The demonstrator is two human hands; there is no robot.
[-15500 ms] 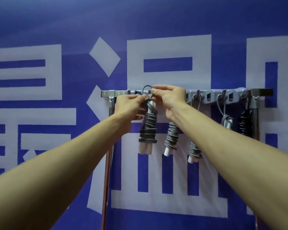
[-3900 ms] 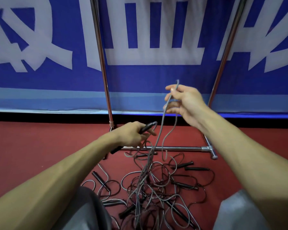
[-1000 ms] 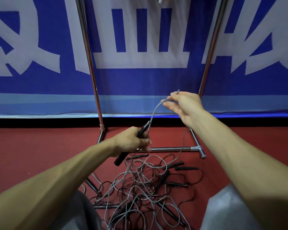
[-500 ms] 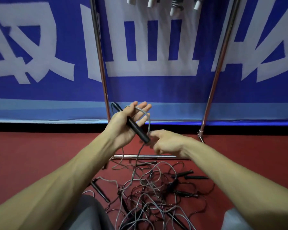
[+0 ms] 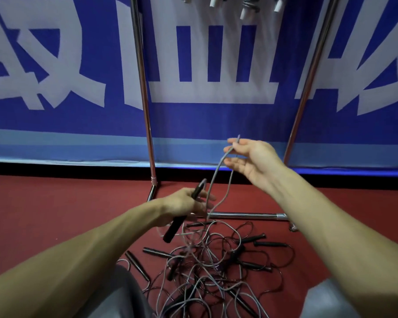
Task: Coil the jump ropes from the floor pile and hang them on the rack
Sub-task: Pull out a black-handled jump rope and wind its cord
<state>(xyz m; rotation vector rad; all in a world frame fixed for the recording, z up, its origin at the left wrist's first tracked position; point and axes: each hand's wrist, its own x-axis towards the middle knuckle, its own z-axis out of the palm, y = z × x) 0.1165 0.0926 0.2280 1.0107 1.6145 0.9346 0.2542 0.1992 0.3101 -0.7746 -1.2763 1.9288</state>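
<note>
Teasing one rope out of the tangle before coiling

Your left hand [image 5: 184,203] is wrapped round the black handle [image 5: 177,223]. Your right hand [image 5: 251,159], up at 1 o'clock from it, pinches the grey cord [image 5: 216,173] between thumb and forefinger, other fingers loose. The handle's long axis runs 7 to 1 o'clock, cord end at 1. I'd draw the cord up slowly in even lengths, since it trails into the floor pile [image 5: 216,271] at 6 o'clock and could drag other ropes along.
</note>
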